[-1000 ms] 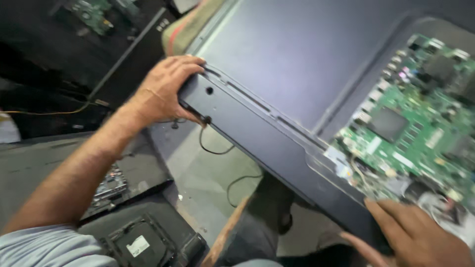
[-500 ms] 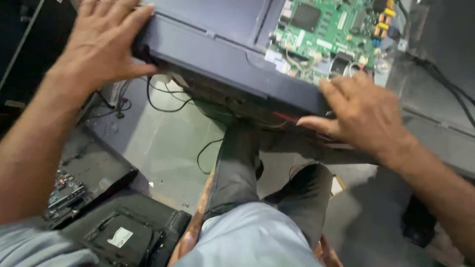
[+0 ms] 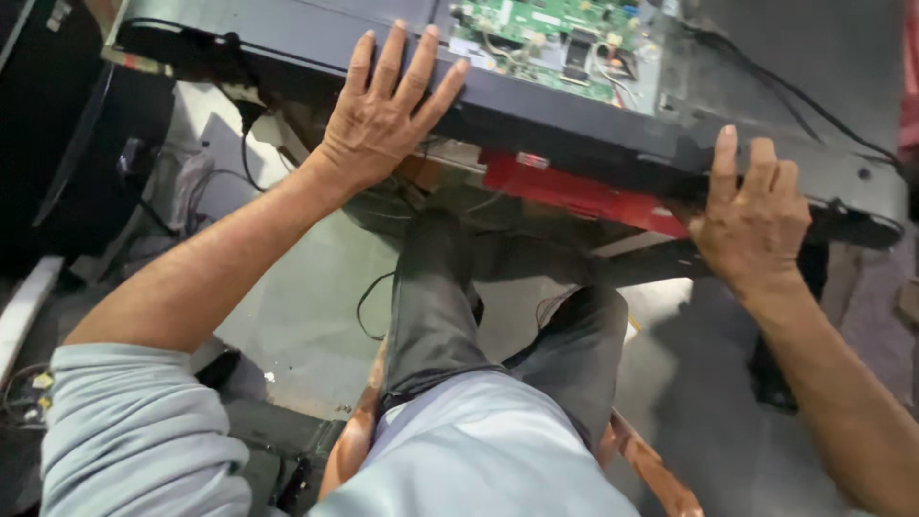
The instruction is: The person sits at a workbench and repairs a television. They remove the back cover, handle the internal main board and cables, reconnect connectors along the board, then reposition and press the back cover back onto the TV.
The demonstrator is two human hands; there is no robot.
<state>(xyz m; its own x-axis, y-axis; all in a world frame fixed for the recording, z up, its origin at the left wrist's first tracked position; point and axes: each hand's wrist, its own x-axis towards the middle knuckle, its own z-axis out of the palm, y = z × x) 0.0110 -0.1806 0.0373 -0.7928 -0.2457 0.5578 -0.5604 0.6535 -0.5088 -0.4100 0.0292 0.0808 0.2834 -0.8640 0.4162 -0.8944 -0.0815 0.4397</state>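
A dark flat television panel [image 3: 574, 134] lies back side up across the top of the view. On it sits an exposed green circuit board [image 3: 546, 38]. My left hand [image 3: 383, 115] rests on the panel's near edge just left of the board, fingers spread over the top. My right hand [image 3: 751, 215] holds the same edge further right, with its fingers curled over the rim. A red strip [image 3: 584, 191] shows under the edge between my hands. My legs in dark trousers [image 3: 440, 306] reach under the panel.
A black cable [image 3: 795, 96] runs over the panel's back at the right. Loose wires [image 3: 369, 297] lie on the pale floor by my leg. Dark equipment [image 3: 86, 163] stands at the left. A wooden seat frame [image 3: 651, 469] shows beneath me.
Both hands have shifted right along the panel's near edge. The left went from the corner to beside the circuit board, and the right went past the board. The view has tilted down.
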